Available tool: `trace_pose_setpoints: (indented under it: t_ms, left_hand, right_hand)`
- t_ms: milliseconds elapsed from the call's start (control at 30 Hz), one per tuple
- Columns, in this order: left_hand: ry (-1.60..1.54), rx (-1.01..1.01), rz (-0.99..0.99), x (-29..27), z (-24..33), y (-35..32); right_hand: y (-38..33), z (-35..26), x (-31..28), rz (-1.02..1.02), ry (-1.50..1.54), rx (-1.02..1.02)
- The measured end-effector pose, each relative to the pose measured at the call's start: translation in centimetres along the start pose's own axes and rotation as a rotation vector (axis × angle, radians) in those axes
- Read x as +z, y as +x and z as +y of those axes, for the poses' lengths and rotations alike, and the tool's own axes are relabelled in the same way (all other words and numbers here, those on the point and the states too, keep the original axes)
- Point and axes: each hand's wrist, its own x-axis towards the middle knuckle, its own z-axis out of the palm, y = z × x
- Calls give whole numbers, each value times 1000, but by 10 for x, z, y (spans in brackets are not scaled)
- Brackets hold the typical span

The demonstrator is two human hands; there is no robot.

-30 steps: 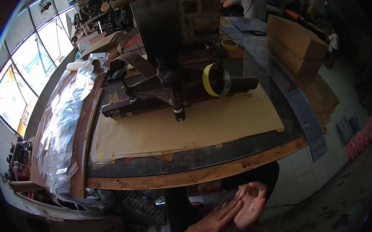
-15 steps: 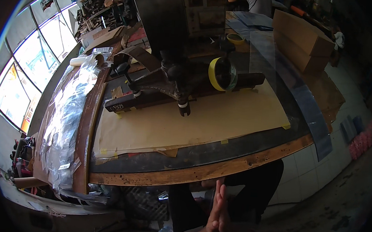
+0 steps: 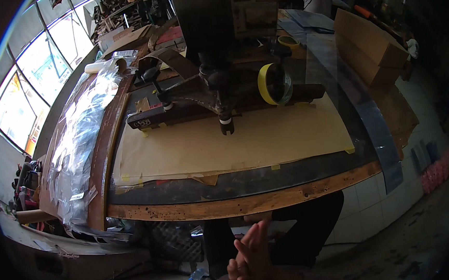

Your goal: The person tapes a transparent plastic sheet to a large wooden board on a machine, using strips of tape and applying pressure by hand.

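My left hand [image 3: 235,270] and my right hand [image 3: 259,258] are pressed together, below the front edge of the table and above my lap. Stretched fingers point up toward the table edge, and neither hand appears to hold anything. The right hand covers part of the left one. Ahead of them, on a dark mat [image 3: 189,194], lies a large cream sheet [image 3: 244,149] with bits of yellow tape along its edges. A dark metal bar [image 3: 184,115] rests across the far side of the sheet. Over it stands a dark machine head [image 3: 215,90] with a forked lower tip.
A yellow tape roll [image 3: 264,84] hangs by the machine head. Crumpled clear plastic [image 3: 81,145] covers the left side board. Cardboard boxes [image 3: 369,48] stand at the back right, beside a bluish plastic strip [image 3: 374,122]. Another person [image 3: 317,1] is at the far back.
My hands have shifted slightly left, from palms held upright and edge-on to a slanted position with more fingers showing. The view has tilted a little; things on the table stay put.
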Motion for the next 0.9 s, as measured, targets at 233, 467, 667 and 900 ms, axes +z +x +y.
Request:
trace_pose_setpoints:
  t_ms: [233,467,667,900]
  left_hand:
    - [-142,187,150,-22,-2,7]
    - [234,-280,135,5,6,1]
    - [179,-319,41,14,3,5]
    - [265,-160,-32,-8,2,2]
  right_hand:
    - [16,-7,-24,-349,-126,-3]
    - [119,-4,-37,-297,-382,-330]
    - [234,40,77,-457,-527,-222]
    - [219,70,26,-584,-521,19]
